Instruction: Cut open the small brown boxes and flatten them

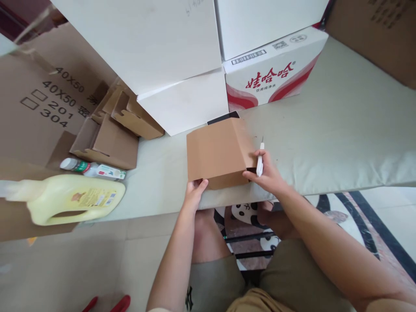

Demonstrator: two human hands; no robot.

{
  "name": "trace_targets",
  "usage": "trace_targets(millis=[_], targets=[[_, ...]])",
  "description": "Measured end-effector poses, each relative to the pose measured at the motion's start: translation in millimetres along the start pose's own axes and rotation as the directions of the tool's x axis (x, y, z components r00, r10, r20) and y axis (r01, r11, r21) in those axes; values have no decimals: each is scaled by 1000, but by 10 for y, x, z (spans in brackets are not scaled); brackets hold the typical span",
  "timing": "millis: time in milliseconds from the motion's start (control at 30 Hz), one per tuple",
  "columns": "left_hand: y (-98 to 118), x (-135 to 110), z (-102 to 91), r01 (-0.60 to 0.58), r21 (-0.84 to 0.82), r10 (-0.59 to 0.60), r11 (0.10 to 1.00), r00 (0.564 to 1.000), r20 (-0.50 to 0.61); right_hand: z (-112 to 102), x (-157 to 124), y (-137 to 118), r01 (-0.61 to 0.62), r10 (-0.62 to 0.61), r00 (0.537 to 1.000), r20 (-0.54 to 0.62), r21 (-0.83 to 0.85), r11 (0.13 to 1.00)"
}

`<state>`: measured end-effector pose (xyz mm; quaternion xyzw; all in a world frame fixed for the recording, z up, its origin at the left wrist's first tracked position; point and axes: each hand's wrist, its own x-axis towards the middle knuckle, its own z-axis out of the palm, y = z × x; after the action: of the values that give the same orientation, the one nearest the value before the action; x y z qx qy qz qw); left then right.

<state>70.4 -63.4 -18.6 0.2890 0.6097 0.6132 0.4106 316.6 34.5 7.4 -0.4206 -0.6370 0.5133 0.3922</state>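
Note:
A small brown cardboard box (214, 149) rests near the front edge of the covered table. My left hand (194, 193) is closed on its front left corner, thumb along the front side and fingers partly hidden behind the box. At the front right corner is my right hand (268, 175), closed around a white utility knife (260, 161) whose thin tip points away from me. The thumb of that hand also touches the box beside a small dark gap. Just behind the box, part of a dark flat object (224, 118) shows.
White cartons (191, 104) are stacked at the back, beside a red-and-white water carton (276, 78). On the left are open brown boxes (113, 143), a small bottle (92, 168) and a yellow jug (78, 197). A large brown carton (380, 39) stands back right.

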Motion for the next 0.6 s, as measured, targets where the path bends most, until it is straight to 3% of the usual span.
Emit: trace_targets(millis=[100, 200, 367, 500, 600], targets=[[10, 2, 18, -25, 0, 25, 1000, 1000, -7, -3, 19, -6, 4, 4, 998, 59, -123, 992], [8, -17, 21, -50, 13, 50, 999, 999, -13, 14, 14, -27, -12, 18, 999, 39, -138, 990], [-64, -49, -89, -65, 104, 79, 992, 989, -129, 92, -32, -34, -9, -3, 992, -125, -88, 996], [-101, -45, -169, -50, 158, 63, 986, 995, -78, 121, -48, -50, 31, -67, 965, -253, -145, 989], [-116, -66, -159, -39, 131, 51, 991, 995, -85, 101, -37, -85, 35, -60, 955, -289, -93, 995]])
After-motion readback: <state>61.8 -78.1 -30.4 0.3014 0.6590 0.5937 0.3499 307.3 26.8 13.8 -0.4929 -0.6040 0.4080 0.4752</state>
